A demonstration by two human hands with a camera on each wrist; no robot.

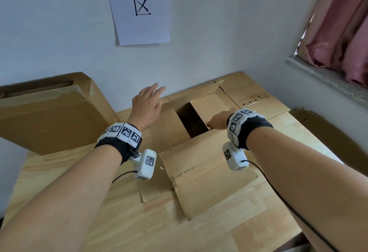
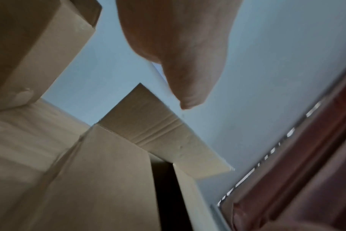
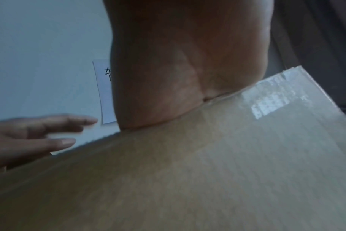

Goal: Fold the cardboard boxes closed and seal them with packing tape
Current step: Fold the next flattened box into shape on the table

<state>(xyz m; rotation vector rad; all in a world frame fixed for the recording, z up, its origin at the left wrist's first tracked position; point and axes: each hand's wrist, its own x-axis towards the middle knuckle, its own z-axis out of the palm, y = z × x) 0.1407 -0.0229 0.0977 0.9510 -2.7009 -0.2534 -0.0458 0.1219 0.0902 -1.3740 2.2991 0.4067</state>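
Observation:
An open cardboard box point(image 1: 209, 164) sits on the wooden table point(image 1: 99, 212), its near flap lying toward me and a dark opening point(image 1: 191, 120) in the middle. My right hand point(image 1: 216, 122) grips the inner edge of that near flap, thumb on top, fingers hidden below; in the right wrist view the palm point(image 3: 168, 78) lies on the taped flap point(image 3: 227, 156). My left hand point(image 1: 148, 102) hovers open, fingers straight, over the far flap point(image 1: 191, 95) by the wall. In the left wrist view its thumb point(image 2: 188, 87) hangs above the far flap point(image 2: 158, 125). No tape roll is in view.
A second, larger cardboard box point(image 1: 49, 116) stands at the back left against the wall. A paper sign point(image 1: 141, 7) hangs on the wall. A stone window sill point(image 1: 326, 80) and a pink curtain point(image 1: 342, 29) are at the right. Flat cardboard point(image 1: 322, 130) leans beside the table's right edge.

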